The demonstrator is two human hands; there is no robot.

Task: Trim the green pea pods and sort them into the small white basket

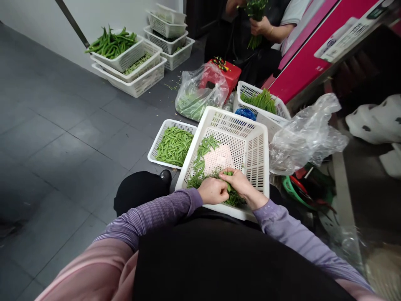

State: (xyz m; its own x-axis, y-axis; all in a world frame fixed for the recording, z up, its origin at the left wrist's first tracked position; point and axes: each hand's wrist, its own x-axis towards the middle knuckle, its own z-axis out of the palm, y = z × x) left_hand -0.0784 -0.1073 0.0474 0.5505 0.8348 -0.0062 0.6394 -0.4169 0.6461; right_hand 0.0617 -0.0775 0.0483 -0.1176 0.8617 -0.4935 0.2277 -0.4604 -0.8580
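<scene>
In the head view a deep white plastic basket sits at my lap. Both of my hands are inside its near end. My left hand is closed, its fingers curled, and what it grips is hidden. Beside it, my right hand pinches green pods between thumb and fingers. Beneath the hands lies a heap of thin dark-green stems and leaves. Along the left of the basket are loose green pods, next to a pale pink patch on the basket floor.
Left of the deep basket is a smaller white basket of green pods. A clear plastic bag, red stool and basket of greens stand beyond. Stacked baskets line the wall. Another person's hand holds a green bunch.
</scene>
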